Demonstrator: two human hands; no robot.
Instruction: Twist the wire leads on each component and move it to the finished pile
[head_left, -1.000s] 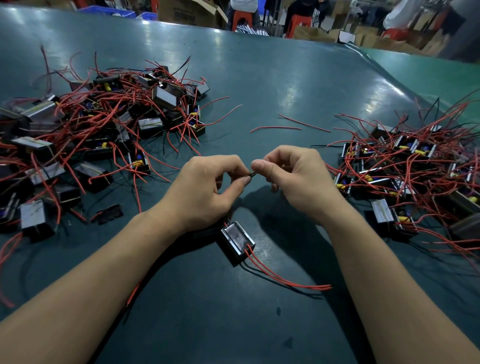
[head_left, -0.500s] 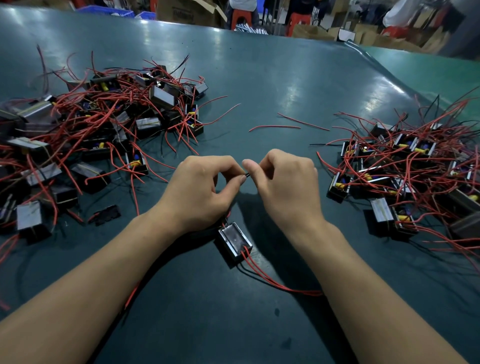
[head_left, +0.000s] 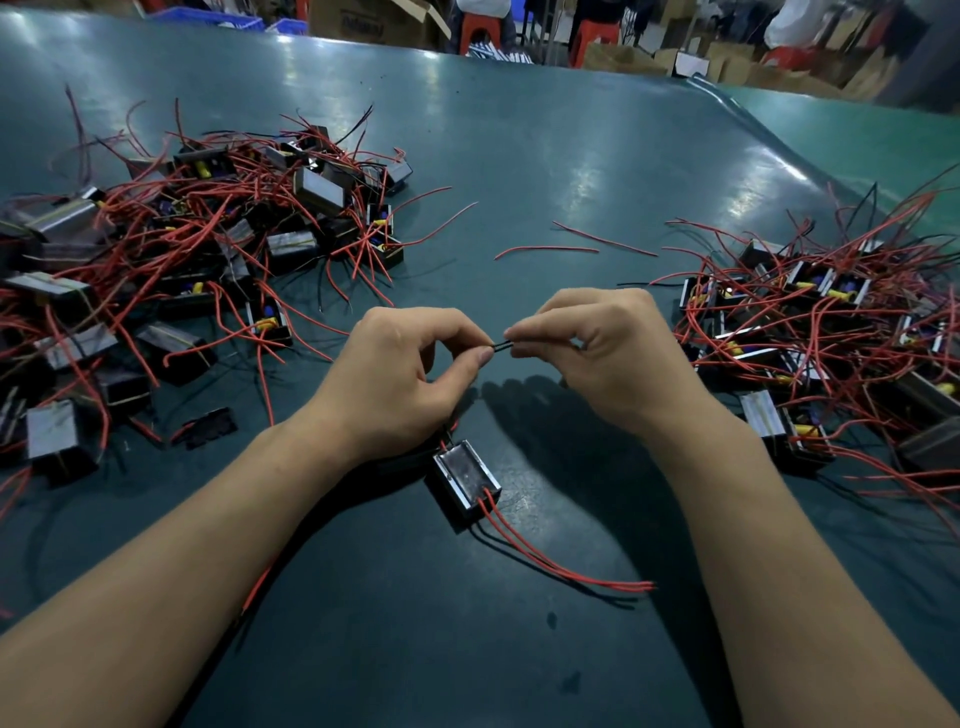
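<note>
- The left hand (head_left: 400, 374) hovers above the green table (head_left: 519, 156), knuckles up, with thumb and forefinger pinching one end of a short stretch of black wire leads (head_left: 500, 346).
- The right hand (head_left: 602, 353) faces it, fingers curled, pinching the other end of the leads.
- Both forearms reach in from the near edge.
- The component (head_left: 464, 480) lies on the table below the left wrist, its red wires (head_left: 561, 564) trailing toward the right.
- Piles of components lie at the left (head_left: 197, 249) and the right (head_left: 831, 332).
</note>
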